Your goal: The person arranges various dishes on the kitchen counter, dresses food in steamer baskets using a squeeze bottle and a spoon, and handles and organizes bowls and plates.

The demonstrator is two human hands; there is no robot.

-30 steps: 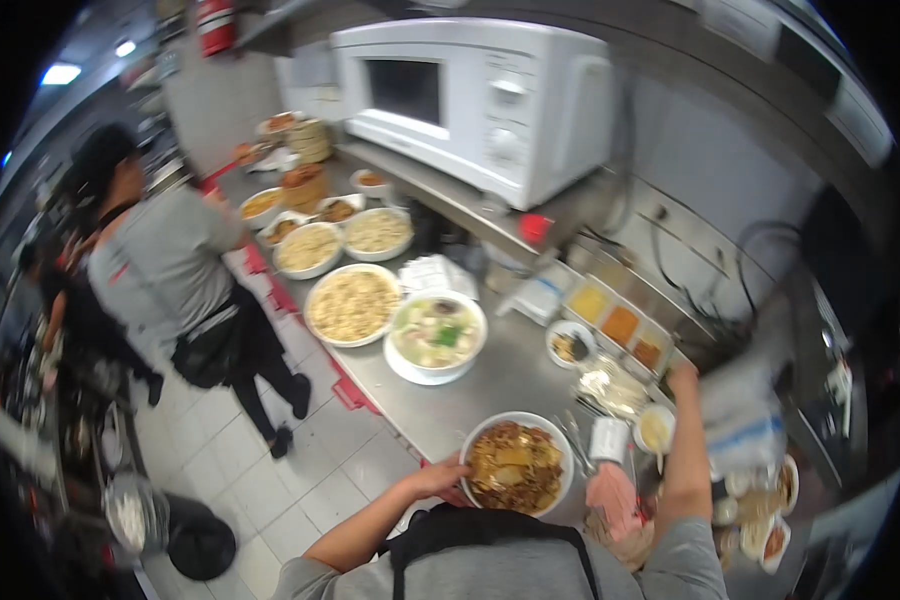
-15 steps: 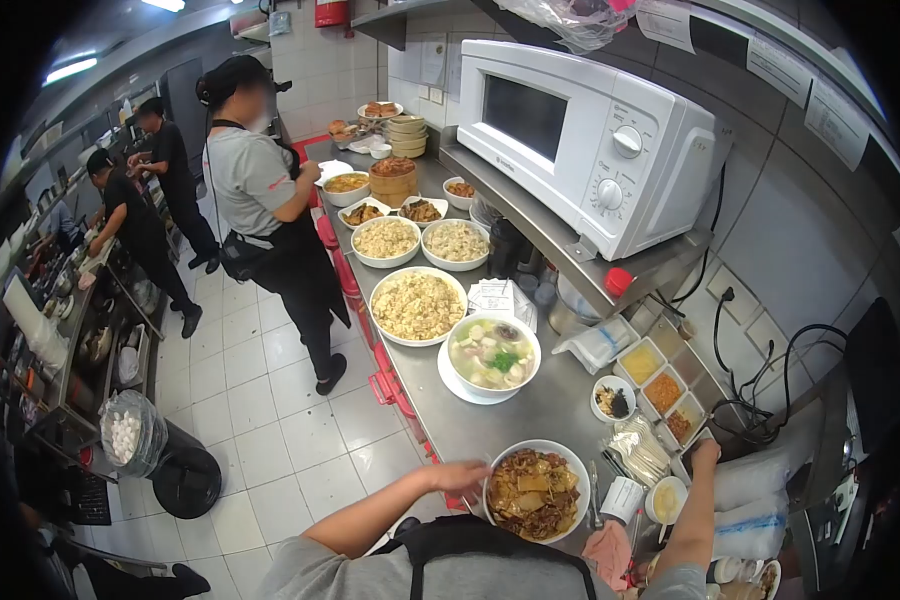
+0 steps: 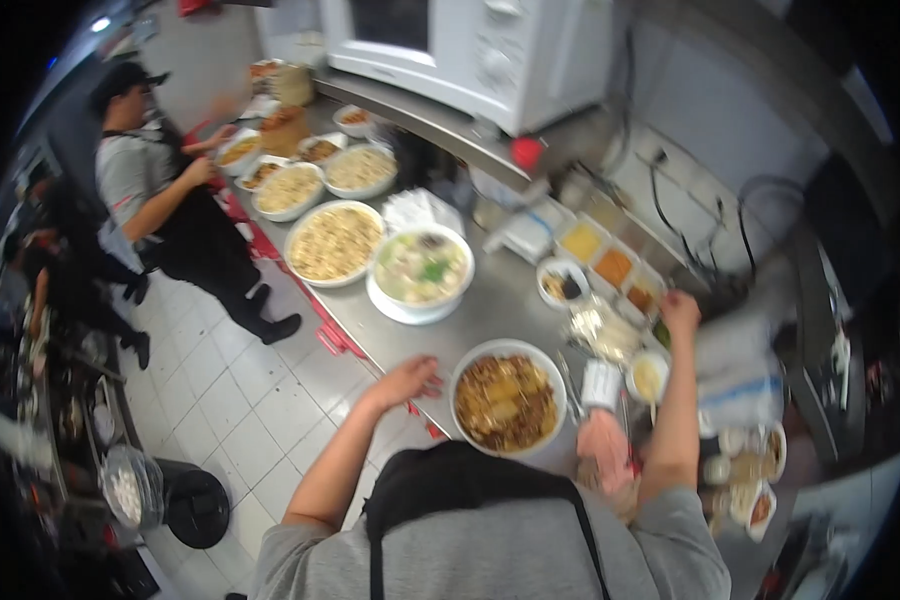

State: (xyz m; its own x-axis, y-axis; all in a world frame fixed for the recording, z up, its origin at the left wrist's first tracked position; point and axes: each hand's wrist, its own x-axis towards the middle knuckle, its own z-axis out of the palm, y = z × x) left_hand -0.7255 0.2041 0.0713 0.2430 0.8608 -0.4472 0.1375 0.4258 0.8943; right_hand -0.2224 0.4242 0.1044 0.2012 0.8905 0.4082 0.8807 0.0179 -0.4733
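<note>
The left grip (image 3: 408, 383), fingers apart and empty, hangs by the edge of the table (image 3: 385, 342); the white bowl (image 3: 507, 347) of brown sauced food sits just right of it. The right grip (image 3: 680, 311) is at the condiment tray (image 3: 625, 286), closure too blurred to tell; seemingly an ingredient reach, calling for a sure pinch

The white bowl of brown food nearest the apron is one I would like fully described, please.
The white bowl is round, with a smooth, ceramic-looking rim. It sits upright on the metal counter, holding glossy brown food with yellowish pieces near the middle; blur hides finer detail. The open left hand is beside it, apart.
</note>
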